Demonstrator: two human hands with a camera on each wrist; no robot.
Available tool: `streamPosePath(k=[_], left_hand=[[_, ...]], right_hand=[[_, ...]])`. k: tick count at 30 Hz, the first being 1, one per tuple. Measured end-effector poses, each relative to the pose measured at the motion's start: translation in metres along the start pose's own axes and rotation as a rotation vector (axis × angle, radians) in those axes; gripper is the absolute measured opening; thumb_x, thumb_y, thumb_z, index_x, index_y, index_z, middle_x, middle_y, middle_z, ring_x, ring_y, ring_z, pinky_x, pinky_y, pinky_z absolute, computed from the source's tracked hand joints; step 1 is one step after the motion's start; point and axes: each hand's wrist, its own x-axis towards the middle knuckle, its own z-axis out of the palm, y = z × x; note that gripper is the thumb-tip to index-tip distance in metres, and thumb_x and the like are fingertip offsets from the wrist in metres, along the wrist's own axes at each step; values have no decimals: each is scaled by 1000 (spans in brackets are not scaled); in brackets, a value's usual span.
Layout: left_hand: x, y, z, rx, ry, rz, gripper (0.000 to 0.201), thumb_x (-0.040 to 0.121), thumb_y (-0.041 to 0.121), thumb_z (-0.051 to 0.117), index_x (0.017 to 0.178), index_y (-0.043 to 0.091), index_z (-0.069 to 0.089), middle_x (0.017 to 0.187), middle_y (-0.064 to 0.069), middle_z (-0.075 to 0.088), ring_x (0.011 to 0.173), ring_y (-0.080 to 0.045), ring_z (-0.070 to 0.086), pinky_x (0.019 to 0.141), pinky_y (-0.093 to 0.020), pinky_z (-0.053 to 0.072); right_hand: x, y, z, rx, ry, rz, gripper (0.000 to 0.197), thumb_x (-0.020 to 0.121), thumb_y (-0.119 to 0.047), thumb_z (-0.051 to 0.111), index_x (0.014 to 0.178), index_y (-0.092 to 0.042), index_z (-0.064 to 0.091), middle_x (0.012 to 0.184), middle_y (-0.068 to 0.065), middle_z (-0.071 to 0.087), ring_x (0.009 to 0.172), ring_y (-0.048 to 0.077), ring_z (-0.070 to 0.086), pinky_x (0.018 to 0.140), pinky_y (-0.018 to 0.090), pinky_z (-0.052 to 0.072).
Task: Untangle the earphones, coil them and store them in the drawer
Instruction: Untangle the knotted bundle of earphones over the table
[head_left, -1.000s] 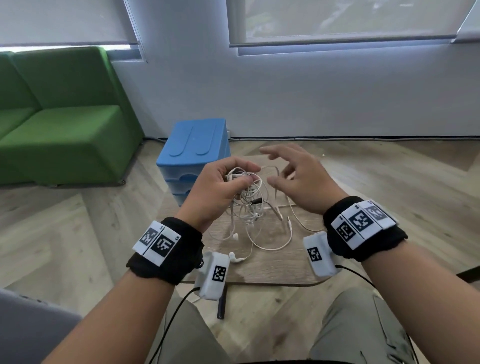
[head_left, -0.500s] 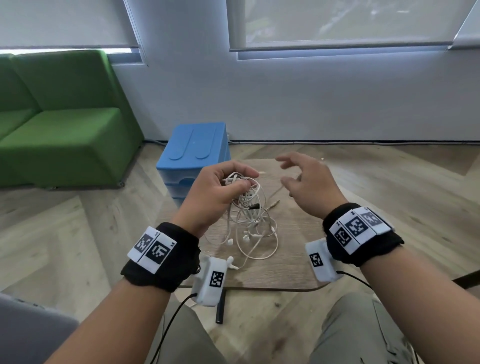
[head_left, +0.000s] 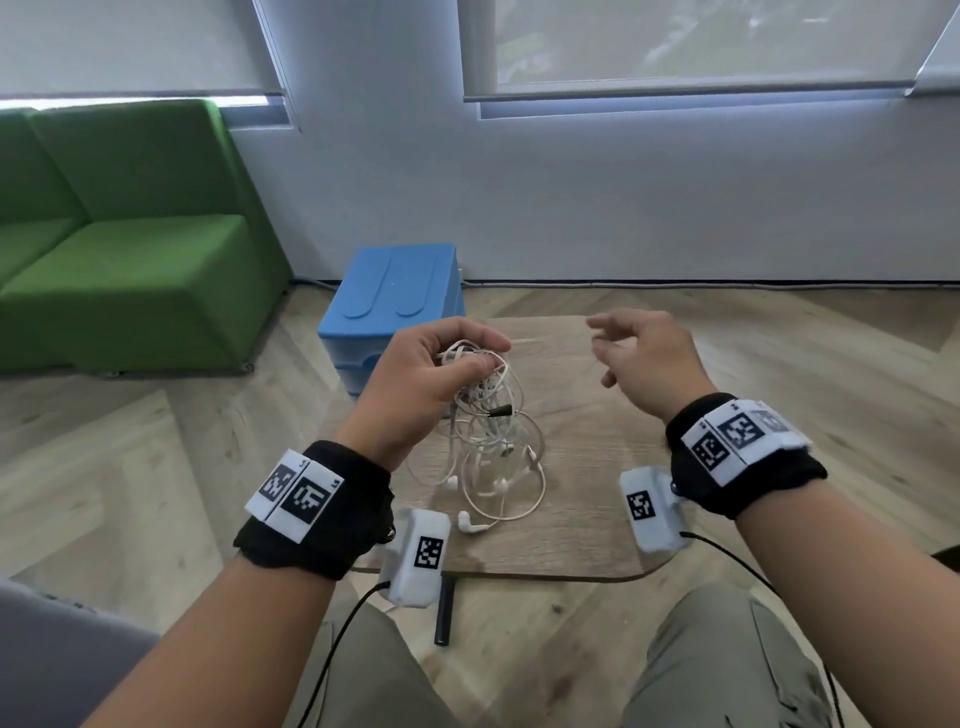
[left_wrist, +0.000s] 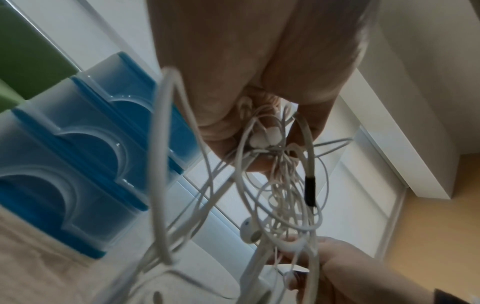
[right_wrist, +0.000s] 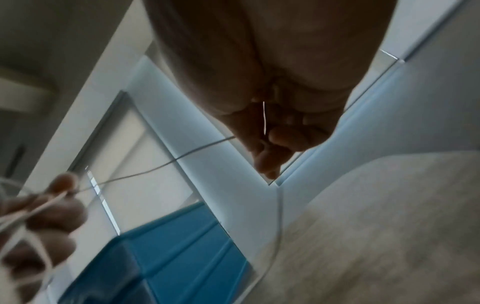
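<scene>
A tangle of white earphones (head_left: 488, 431) hangs from my left hand (head_left: 483, 356), which grips its top above the small wooden table (head_left: 587, 467). The lowest loops and an earbud (head_left: 470, 526) reach the tabletop. My right hand (head_left: 597, 338) is held apart to the right, with its fingers curled. In the right wrist view, one thin cable (right_wrist: 182, 156) runs taut from the left hand (right_wrist: 46, 205) to the right hand (right_wrist: 270, 139), which pinches it. The left wrist view shows the knotted bundle (left_wrist: 283, 195) with a black sleeve. The blue drawer unit (head_left: 395, 296) stands behind the table with its drawers closed.
A green sofa (head_left: 119, 249) stands at the left on the wooden floor. The white wall and the windows with blinds are behind the drawer unit. My knees are below the table's near edge. A black table leg (head_left: 444, 608) shows under that edge.
My right hand has moved to the right, away from the tangle, drawing one thin strand out. The loose loops have gathered closer under the left hand, which stays in place.
</scene>
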Motion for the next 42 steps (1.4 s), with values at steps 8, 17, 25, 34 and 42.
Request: streamPosePath(k=[8,17,25,34,42], left_hand=[[2,2,11,11,-58,34,13,93,2,71,103,9,77,102,-26,73,89,-26,65,87,-41,55],[-2,1,-4,-34,-15,13,15,93,3,70,102,13,78,104,-30,71,85,-23,65,78,-31,55],[0,1,6,-57,-77,39,15,90,7,72,103,12,78,99,-23,75,90,-21,68,83,-29,56],[-3,1,-11,-66,-59,5,17,95,-3,67,103,9,77,95,-18,75,88,-23,68,77,-29,58],[-2,-2,-1,-65,-89,10,17,94,-3,68,103,8,77,99,-25,73,89,-22,67,80,-27,56]], right_hand=[[-19,-42,15,-87,-240,-585,13,97,-13,63,99,-18,75,80,-8,71,66,8,66,60,14,44],[8,2,8,-30,-27,-29,25,98,-5,56,111,-17,73,104,8,72,55,8,67,60,22,55],[-23,-44,16,-74,-315,-578,13,99,-12,60,89,-15,69,82,-5,70,70,3,65,64,15,46],[16,15,9,200,43,108,37,105,-22,47,81,-5,71,85,17,74,48,21,60,43,17,40],[-10,4,4,-220,-72,-196,64,87,-26,73,144,-36,47,132,-2,47,95,17,58,92,30,47]])
